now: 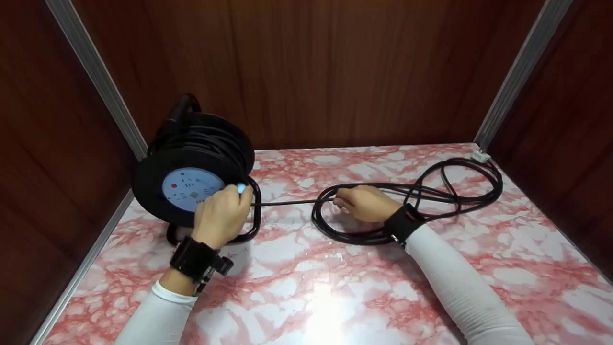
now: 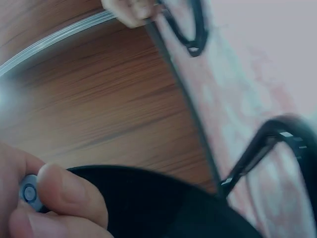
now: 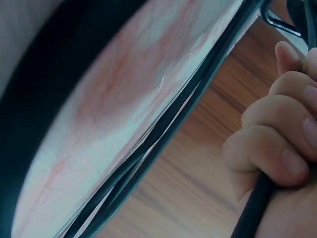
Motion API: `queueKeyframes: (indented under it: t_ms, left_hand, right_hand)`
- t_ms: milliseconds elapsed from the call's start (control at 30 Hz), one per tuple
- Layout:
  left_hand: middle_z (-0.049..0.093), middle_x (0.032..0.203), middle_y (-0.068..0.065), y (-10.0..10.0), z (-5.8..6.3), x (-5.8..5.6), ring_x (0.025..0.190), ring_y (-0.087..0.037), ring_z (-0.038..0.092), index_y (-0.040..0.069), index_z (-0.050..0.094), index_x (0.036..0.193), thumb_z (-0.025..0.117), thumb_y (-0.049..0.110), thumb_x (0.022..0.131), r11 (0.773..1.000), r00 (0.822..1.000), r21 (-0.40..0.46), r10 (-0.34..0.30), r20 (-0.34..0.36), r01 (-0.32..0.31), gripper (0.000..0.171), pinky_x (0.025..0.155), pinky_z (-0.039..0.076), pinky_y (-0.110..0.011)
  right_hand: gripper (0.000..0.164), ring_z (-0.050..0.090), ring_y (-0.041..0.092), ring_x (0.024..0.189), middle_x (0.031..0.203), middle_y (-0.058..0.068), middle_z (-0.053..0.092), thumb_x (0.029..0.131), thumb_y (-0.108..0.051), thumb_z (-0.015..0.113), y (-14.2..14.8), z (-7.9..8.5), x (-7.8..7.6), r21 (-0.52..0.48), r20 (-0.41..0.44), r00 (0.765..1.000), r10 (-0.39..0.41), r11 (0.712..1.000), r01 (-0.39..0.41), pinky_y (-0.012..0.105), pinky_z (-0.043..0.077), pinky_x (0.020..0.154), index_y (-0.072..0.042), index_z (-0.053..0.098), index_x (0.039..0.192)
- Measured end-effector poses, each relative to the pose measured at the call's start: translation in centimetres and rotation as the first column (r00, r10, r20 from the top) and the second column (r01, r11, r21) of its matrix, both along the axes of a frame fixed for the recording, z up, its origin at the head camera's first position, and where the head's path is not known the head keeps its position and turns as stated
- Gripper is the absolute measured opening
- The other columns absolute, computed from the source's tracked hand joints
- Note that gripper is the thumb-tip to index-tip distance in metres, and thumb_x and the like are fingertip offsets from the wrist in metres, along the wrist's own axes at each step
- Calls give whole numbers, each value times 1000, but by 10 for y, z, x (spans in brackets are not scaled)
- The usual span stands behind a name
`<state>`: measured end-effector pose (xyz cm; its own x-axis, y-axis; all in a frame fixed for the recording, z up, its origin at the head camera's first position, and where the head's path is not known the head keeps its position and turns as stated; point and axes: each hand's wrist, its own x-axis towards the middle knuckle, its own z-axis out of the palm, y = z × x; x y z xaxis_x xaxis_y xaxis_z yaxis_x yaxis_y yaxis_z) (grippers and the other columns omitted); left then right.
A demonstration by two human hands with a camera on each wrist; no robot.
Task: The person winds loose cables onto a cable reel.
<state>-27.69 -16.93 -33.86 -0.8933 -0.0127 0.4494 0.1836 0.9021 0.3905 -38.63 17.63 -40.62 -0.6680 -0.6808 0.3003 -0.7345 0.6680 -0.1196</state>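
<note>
A black cable reel [image 1: 148, 184] with a blue socket face [image 1: 184, 184] stands at the left on a bent tube frame, cable wound on its drum. My left hand [image 1: 222, 215] grips a small light-blue crank knob [image 1: 241, 188] at the reel's rim; the left wrist view shows the knob's end [image 2: 30, 193] between thumb and fingers. From the reel a taut black cable [image 1: 287, 203] runs right to my right hand [image 1: 366, 203]. Curled fingers [image 3: 267, 144] of that hand hold the cable in the right wrist view. Loose cable coils [image 1: 349, 238] lie under and around the right hand.
The coils stretch to the right, where a pale plug [image 1: 480, 156] lies near the back corner. A red-and-white marbled tabletop [image 1: 287, 297] carries everything. Dark wood panels [image 1: 335, 72] with metal corner strips [image 1: 519, 72] enclose the back and sides.
</note>
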Motion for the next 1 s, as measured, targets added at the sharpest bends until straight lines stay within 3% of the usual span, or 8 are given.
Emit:
queueKeyframes:
  t_ms: [233, 400, 567, 667, 733, 800, 900, 1000]
  left_hand:
    - [52, 58, -12, 2, -18, -1, 51, -37, 57, 10, 50, 64, 43, 43, 99, 996, 999, -85, 7, -44, -11, 49, 42, 43, -51]
    - [51, 58, -9, -4, -33, 0, 50, -37, 57, 12, 49, 63, 45, 37, 99, 982, 998, -187, -32, -50, 22, 44, 39, 41, -51]
    - [55, 62, -9, -14, -46, 0, 58, -38, 60, 14, 49, 62, 40, 37, 100, 978, 999, -209, -1, 52, 12, 45, 42, 41, -53]
    - [55, 65, -9, -20, -51, 1, 60, -38, 60, 14, 50, 64, 38, 36, 101, 974, 994, -226, 0, 110, 25, 45, 45, 42, -53]
    - [53, 65, -8, -26, -55, 3, 58, -37, 58, 14, 49, 66, 40, 31, 100, 956, 994, -287, -32, 102, 61, 39, 42, 41, -52]
    - [49, 65, -6, -34, -61, 5, 53, -35, 55, 13, 49, 68, 46, 23, 98, 922, 995, -372, -88, 53, 102, 31, 38, 39, -50]
    - [46, 64, -7, -46, -70, 7, 48, -33, 50, 9, 52, 73, 53, 9, 91, 855, 976, -499, -205, -73, 142, 18, 34, 36, -48]
    - [50, 67, -11, -57, -76, 9, 50, -34, 52, 2, 59, 84, 53, 1, 89, 831, 957, -525, -272, -100, 182, 8, 36, 39, -48]
  right_hand:
    - [19, 51, 11, 59, 67, -10, 50, 100, -39, 53, -8, 0, 6, 29, 5, 1000, 16, 999, -17, 32, 43, 55, -27, 52, 84]
    - [21, 54, 15, 59, 65, -7, 52, 99, -37, 54, 4, 9, 6, 89, 20, 998, -68, 994, 66, 38, 46, 58, -24, 54, 83]
    - [28, 58, 17, 64, 69, -9, 58, 98, -49, 52, 30, 26, 0, 66, 64, 987, -151, 987, 147, 41, 49, 64, -25, 60, 86]
    - [35, 56, 14, 61, 65, -10, 55, 95, -56, 50, 50, 34, -4, 8, -4, 985, -175, 985, 175, 39, 46, 61, -27, 58, 80]
    - [37, 53, 13, 58, 61, -11, 53, 94, -58, 51, 63, 37, -7, -26, -62, 981, -185, 983, 184, 37, 42, 57, -28, 57, 74]
    - [37, 51, 12, 56, 60, -10, 51, 95, -56, 51, 71, 36, -8, -42, -65, 979, -191, 981, 189, 36, 39, 56, -27, 57, 73]
    - [34, 52, 12, 60, 65, -10, 55, 98, -52, 49, 73, 33, -9, -29, 69, 980, -184, 982, 187, 35, 40, 59, -26, 60, 80]
    - [32, 55, 12, 66, 73, -9, 60, 99, -50, 47, 66, 28, -9, 14, 211, 961, -178, 984, 179, 35, 43, 63, -25, 65, 89]
